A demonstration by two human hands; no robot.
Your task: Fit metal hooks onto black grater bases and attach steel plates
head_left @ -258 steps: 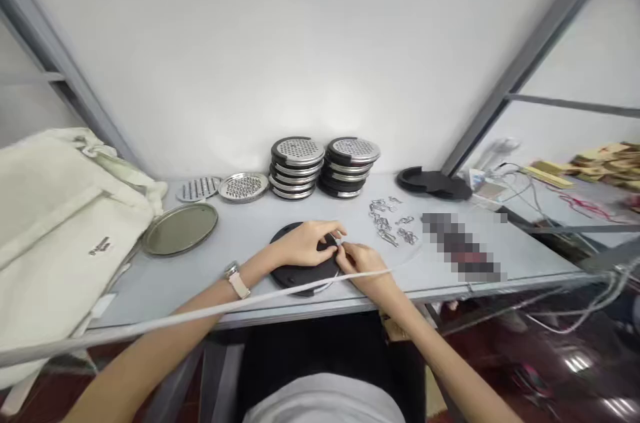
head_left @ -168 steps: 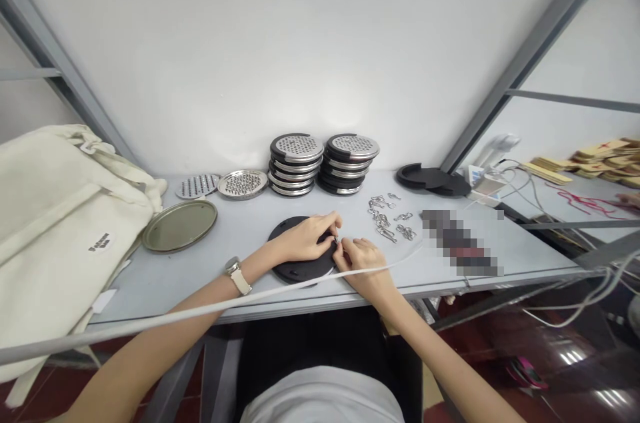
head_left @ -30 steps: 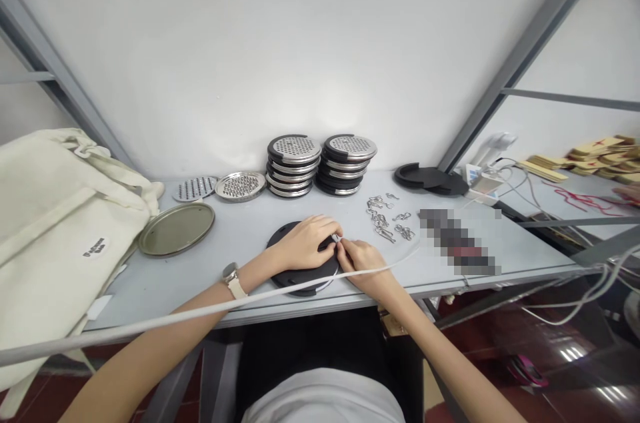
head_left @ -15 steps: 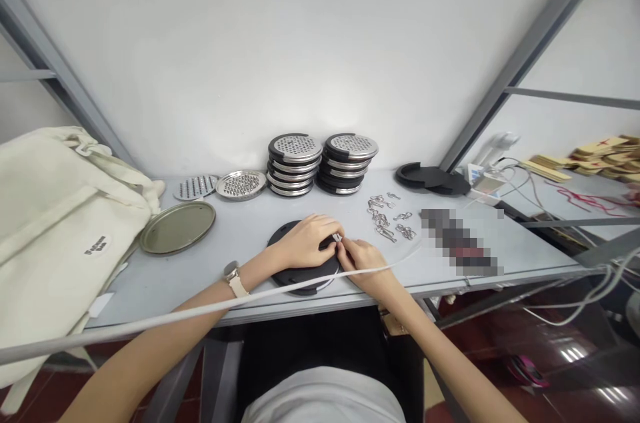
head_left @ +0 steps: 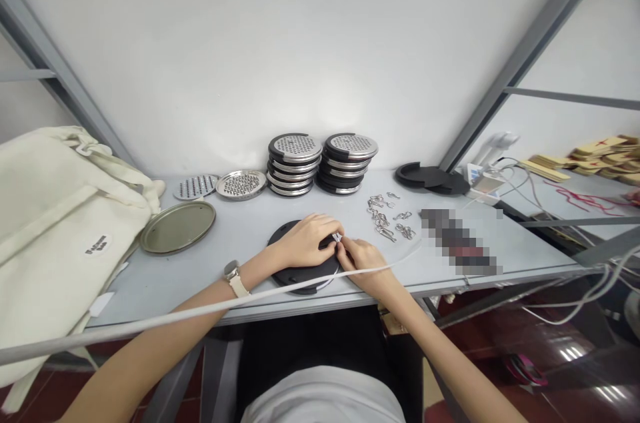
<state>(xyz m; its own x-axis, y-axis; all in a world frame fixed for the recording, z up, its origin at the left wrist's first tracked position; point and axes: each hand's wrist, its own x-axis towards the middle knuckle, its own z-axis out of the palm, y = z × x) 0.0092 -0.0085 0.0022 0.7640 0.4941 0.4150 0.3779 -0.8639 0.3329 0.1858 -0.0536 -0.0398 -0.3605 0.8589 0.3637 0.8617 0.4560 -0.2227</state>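
A round black disc (head_left: pixel 293 276) lies flat near the front edge of the grey table (head_left: pixel 240 236). My left hand (head_left: pixel 303 242) rests on top of the disc with curled fingers, pressing it down. My right hand (head_left: pixel 364 260) sits at the disc's right rim, its fingertips pinched on a small metal clip (head_left: pixel 338 238) where the two hands meet. A watch is on my left wrist. A white cable (head_left: pixel 200 311) runs across in front of both arms.
Two stacks of perforated metal-and-black discs (head_left: pixel 320 163) stand at the back, with loose perforated plates (head_left: pixel 243 184) and a metal lid (head_left: pixel 178 227) to the left. Several metal clips (head_left: pixel 390 216) lie right of my hands. Black discs (head_left: pixel 430 178) sit far right; a cream bag (head_left: pixel 55 223) at left.
Almost nothing differs over the last second. Both hands stay at the disc's right rim, fingers working on the small clip; the view shifts slightly.
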